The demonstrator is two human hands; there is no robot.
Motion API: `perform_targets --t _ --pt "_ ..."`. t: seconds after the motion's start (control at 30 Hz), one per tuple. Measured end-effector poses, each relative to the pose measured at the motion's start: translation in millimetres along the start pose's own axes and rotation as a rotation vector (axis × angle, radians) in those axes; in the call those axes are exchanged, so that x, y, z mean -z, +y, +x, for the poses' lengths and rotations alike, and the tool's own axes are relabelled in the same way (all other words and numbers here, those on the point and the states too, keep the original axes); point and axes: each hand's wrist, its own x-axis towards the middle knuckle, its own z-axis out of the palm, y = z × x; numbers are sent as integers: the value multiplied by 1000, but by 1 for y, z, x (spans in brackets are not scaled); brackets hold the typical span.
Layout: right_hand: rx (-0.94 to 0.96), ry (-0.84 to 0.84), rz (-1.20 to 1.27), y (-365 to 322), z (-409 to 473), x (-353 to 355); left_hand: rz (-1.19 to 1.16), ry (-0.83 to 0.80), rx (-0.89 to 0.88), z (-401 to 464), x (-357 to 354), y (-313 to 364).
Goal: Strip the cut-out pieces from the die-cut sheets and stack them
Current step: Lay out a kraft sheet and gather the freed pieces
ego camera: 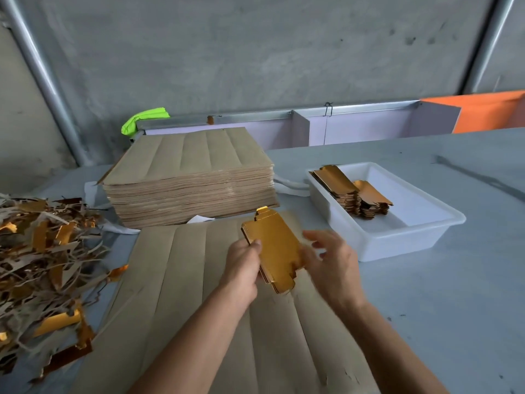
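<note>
Stacking step: left hand (245, 265) grips gold cut-out pieces (272, 251) above the die-cut sheet (199, 294) mid-desk, right hand (329, 260) loose, empty (blurred); next, likely into white tray (412, 237) toward desk's right edge.

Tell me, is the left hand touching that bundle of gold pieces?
Touching. In the head view the left hand grips the small bundle of gold cut-out pieces, its thumb pressed on the top piece's near edge.
</note>
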Motion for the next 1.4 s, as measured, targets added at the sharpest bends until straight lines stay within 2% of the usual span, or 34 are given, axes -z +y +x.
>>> perform_targets --t 0.07,0.13,0.33,0.53,0.7,0.9,1.07,1.13,1.27,1.4 --pt "-236 -36 143 3 18 10 7 -41 -9 4 -11 6" --pt "-365 -138 312 7 29 14 7 -80 -14 10 -23 11" --pt "-472 -72 519 28 53 23 -41 -159 -23 30 -62 20" --pt "-520 146 674 46 86 50 -46 -219 -48 46 -112 35" --pt "-532 277 553 73 122 77 103 -159 -161 60 -161 36" --pt "-490 362 377 104 157 87 154 -80 -273 79 -210 32" --pt "-482 423 333 126 169 78 305 -116 -381 83 -239 18" --pt "-492 415 309 134 168 74 353 -108 -407 83 -244 15" --pt "-489 355 277 141 169 73 305 -121 -393 91 -248 7" --pt "-527 342 351 146 181 81 250 -129 -338 98 -251 10"
